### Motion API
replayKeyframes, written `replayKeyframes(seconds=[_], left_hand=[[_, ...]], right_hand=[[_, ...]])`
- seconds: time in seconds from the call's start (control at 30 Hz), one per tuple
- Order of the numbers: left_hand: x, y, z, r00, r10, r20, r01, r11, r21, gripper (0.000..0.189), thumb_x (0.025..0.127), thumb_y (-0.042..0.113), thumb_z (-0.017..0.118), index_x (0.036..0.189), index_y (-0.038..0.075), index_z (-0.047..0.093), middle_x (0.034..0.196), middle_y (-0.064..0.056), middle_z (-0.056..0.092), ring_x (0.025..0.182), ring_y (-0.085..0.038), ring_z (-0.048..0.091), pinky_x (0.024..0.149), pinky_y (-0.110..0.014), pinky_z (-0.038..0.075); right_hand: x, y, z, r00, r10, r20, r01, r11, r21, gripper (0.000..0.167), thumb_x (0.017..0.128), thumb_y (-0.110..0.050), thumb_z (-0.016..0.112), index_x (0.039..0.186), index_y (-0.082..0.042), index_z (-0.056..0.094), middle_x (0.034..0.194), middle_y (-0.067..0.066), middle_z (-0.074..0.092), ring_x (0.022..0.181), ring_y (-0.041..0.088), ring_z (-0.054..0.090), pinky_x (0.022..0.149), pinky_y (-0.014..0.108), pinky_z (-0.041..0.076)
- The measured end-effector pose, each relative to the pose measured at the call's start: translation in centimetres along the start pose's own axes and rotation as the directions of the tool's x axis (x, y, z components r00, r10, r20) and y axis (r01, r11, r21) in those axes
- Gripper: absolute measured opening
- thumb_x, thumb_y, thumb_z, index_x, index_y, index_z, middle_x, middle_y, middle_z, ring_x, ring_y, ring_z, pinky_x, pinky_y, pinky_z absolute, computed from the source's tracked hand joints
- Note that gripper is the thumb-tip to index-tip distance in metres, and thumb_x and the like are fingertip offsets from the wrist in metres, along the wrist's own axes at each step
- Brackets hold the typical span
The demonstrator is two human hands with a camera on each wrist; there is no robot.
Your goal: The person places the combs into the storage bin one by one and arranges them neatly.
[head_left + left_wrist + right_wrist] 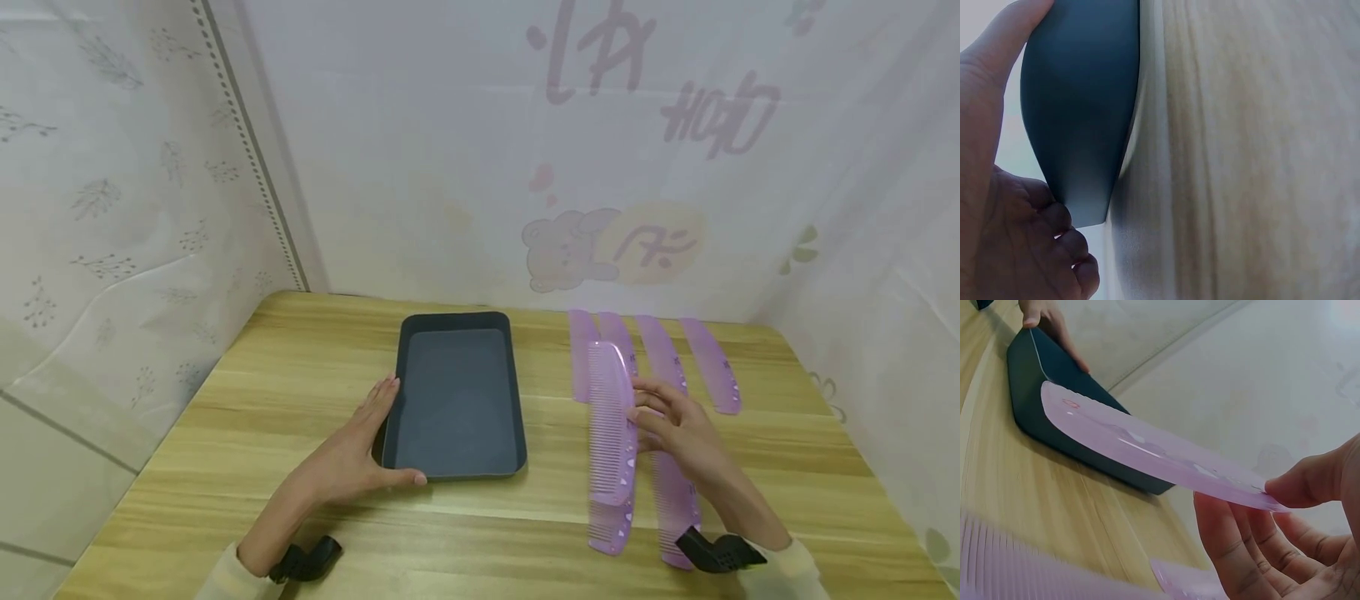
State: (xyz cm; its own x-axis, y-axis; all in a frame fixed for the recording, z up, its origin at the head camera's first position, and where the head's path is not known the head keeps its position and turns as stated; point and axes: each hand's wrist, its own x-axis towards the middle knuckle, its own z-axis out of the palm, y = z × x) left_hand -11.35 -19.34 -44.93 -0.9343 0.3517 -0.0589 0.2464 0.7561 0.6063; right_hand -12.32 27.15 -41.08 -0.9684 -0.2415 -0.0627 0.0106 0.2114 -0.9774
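Note:
A purple translucent comb is pinched along its back edge between the thumb and fingers of my right hand. The right wrist view shows the held comb lifted above the table. More purple combs lie under and around it, partly hidden by the comb and hand. My left hand touches the near left corner of a dark grey rectangular tray, its fingers extended along the left side and its thumb at the near edge. In the left wrist view the tray's outer wall is beside the fingers.
Several combs lie toward the table's back right, including one comb at the far right. Two others lie nearer the front, one comb under the right wrist. The wood-grain table meets printed curtains behind and at both sides.

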Motion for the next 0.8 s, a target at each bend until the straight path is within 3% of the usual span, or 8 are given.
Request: replayKeyframes(seconds=[0.8], left_hand=[[0.0, -0.1, 0.0, 1.000, -0.001, 0.001, 0.001, 1.000, -0.005, 0.139, 0.068, 0.081, 0.075, 0.167, 0.020, -0.003, 0.175, -0.007, -0.002, 0.162, -0.033, 0.002, 0.120, -0.065, 0.030]], right_hand=[[3.2, -1.6, 5.2, 0.994, -0.015, 0.107, 0.009, 0.998, 0.057, 0.051, 0.101, -0.014, 0.064, 0.146, -0.001, 0.044, 0.119, 0.014, 0.062, 0.092, 0.019, 0.070, 0.072, 0.039, 0.063]])
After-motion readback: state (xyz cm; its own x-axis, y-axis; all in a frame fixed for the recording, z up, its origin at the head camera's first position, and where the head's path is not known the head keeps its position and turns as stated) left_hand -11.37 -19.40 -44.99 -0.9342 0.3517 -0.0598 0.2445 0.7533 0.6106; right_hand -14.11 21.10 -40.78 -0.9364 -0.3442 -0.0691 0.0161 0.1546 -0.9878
